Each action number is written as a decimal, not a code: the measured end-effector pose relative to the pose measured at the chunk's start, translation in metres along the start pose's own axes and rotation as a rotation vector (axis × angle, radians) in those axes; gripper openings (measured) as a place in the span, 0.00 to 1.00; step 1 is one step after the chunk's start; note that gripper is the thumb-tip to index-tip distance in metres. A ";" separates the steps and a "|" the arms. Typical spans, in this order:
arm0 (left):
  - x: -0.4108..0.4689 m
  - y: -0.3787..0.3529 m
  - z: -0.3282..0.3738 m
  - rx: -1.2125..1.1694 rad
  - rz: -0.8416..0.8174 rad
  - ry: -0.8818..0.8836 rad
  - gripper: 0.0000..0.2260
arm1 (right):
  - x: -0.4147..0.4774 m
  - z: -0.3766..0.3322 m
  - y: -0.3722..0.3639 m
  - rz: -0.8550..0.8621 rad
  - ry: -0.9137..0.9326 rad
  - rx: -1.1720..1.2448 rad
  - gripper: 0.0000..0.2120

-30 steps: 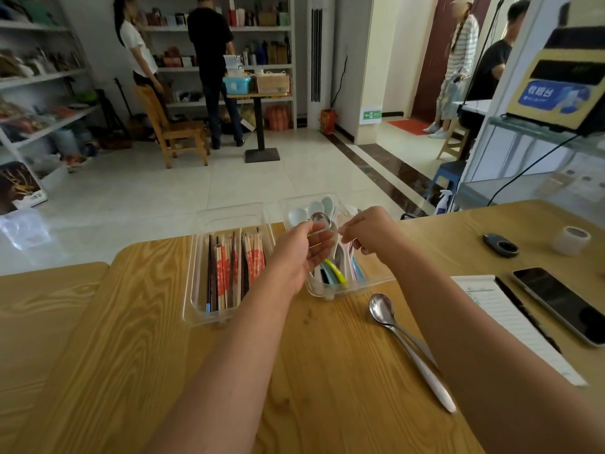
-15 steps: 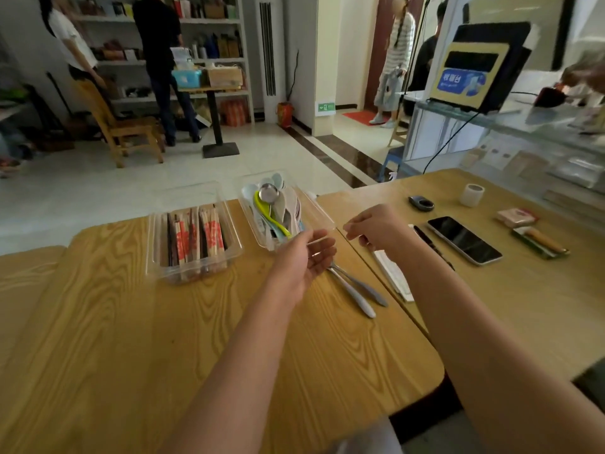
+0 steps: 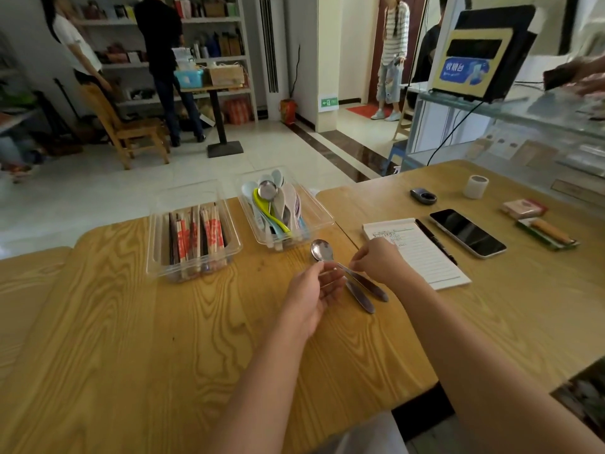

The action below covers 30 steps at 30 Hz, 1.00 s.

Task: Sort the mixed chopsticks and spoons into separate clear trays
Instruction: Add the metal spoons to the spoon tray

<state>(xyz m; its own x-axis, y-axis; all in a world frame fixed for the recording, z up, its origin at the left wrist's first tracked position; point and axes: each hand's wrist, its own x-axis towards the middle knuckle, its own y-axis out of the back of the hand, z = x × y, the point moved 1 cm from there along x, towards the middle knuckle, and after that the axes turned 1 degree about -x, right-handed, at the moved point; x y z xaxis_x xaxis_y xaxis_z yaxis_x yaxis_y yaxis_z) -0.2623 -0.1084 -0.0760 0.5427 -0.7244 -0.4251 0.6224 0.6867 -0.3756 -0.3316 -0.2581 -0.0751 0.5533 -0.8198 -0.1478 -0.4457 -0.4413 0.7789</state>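
Grip of right hand [image 3: 376, 260] pinching metal spoon [image 3: 322, 250], left hand [image 3: 311, 296] slack-fingered beside it, spoon tray [image 3: 315, 205] front edge just beyond

On our desk [image 3: 131, 322], the chopstick tray [image 3: 152, 237] sits left of the spoon tray [image 3: 320, 213]; metal spoons [image 3: 322, 251] lie before the latter, notepad [image 3: 422, 253] right.
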 end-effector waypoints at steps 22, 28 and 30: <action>0.005 0.016 0.027 -0.066 -0.032 -0.068 0.12 | 0.007 -0.008 0.009 -0.047 -0.033 -0.051 0.12; 0.013 0.035 0.064 -0.077 -0.017 -0.137 0.13 | 0.013 -0.054 0.029 -0.099 0.024 0.197 0.07; 0.017 0.041 0.082 -0.073 -0.004 -0.165 0.12 | 0.027 -0.076 0.029 -0.085 0.042 0.266 0.08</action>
<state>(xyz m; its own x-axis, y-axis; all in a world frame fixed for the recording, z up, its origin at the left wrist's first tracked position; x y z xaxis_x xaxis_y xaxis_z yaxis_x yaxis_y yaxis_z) -0.1812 -0.0975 -0.0316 0.6291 -0.7233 -0.2847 0.5854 0.6818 -0.4387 -0.2761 -0.2649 -0.0102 0.6232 -0.7620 -0.1762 -0.5622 -0.5931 0.5763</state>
